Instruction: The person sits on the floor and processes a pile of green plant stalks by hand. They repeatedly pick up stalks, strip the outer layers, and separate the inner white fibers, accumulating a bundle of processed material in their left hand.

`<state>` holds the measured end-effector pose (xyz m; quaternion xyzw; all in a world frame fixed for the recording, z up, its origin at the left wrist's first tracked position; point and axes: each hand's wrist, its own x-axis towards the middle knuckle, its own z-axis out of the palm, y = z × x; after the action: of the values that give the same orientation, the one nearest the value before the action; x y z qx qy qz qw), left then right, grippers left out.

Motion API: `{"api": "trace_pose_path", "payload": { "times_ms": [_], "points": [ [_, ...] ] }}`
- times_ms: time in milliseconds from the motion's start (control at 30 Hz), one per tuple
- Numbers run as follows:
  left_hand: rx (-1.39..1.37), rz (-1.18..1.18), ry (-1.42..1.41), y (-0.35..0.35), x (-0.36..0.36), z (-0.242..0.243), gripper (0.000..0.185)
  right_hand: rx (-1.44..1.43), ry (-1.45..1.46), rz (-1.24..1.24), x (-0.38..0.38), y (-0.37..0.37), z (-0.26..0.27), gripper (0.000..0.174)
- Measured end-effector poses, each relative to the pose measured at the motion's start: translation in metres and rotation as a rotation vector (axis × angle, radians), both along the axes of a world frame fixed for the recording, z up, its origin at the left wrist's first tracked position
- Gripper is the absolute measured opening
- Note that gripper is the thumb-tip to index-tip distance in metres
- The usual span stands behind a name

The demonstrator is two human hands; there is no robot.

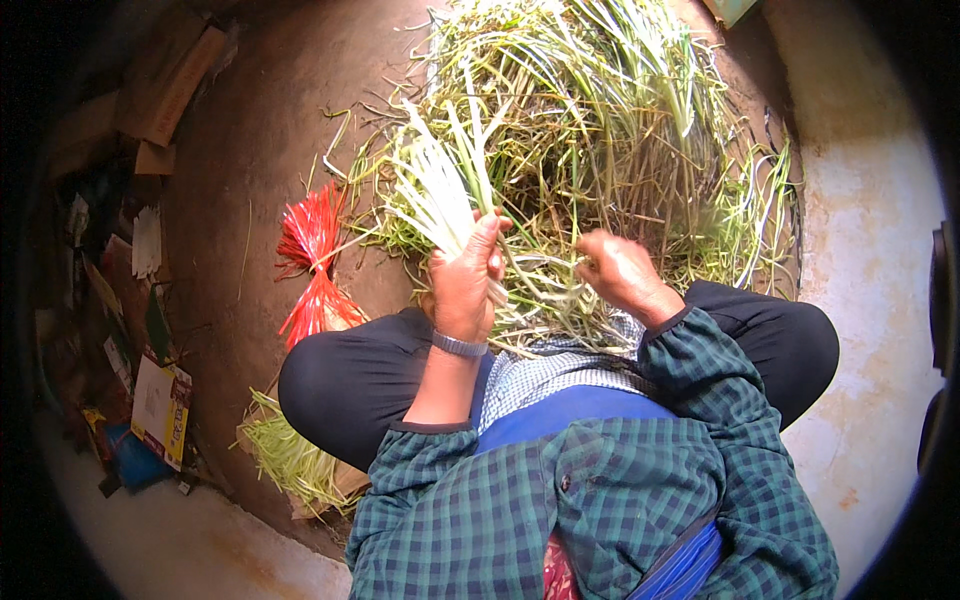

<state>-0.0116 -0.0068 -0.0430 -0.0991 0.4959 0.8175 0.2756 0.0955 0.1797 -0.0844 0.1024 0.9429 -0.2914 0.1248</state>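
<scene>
In my left hand point(466, 281) is a bunch of pale, chive-like stalks point(439, 191), gripped near its lower end and fanning out up and to the left. My right hand point(630, 274) is a little apart from it on the right, blurred, with the fingers curled; whether a thin stalk is between them I cannot tell. Loose leaf scraps point(555, 300) lie between my hands and onto the checked cloth point(555, 379) over my lap. Beyond both hands spreads a large heap of tangled green and dry brown stalks point(585, 112).
Red plastic strands point(315, 247), tied at the middle, lie beside my left knee. Behind that knee, more stalks point(296, 454) rest on cardboard. Cardboard boxes point(176, 90) and a printed card point(161, 409) stand along the left. A stained pale surface point(862, 225) borders the right.
</scene>
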Motion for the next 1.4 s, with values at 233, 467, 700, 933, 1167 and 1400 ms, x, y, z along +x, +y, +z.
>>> {"api": "trace_pose_path", "payload": {
  "times_ms": [233,467,700,933,1167,1400],
  "points": [
    [-0.051,-0.084,0.002,0.007,0.015,0.000,0.018,-1.149,0.149,-0.368,-0.059,-0.025,0.052,0.029],
    [0.043,0.048,-0.062,0.005,0.016,-0.016,0.016,-1.427,0.215,-0.634,-0.069,-0.034,0.044,0.019],
    [-0.656,0.003,0.248,-0.009,0.003,-0.067,0.018,-1.189,0.672,-0.557,-0.054,0.029,0.110,0.025],
    [-0.298,0.178,0.050,-0.014,0.000,-0.048,0.025,-0.944,0.724,-0.493,-0.039,0.058,0.132,0.027],
    [-0.108,-0.070,0.207,0.012,0.020,-0.002,0.021,-1.492,0.384,-0.508,-0.074,0.014,0.111,0.025],
    [-0.160,-0.165,0.110,0.015,0.017,-0.001,0.023,-1.412,0.350,-0.539,-0.126,-0.008,0.075,0.025]
  ]
}}
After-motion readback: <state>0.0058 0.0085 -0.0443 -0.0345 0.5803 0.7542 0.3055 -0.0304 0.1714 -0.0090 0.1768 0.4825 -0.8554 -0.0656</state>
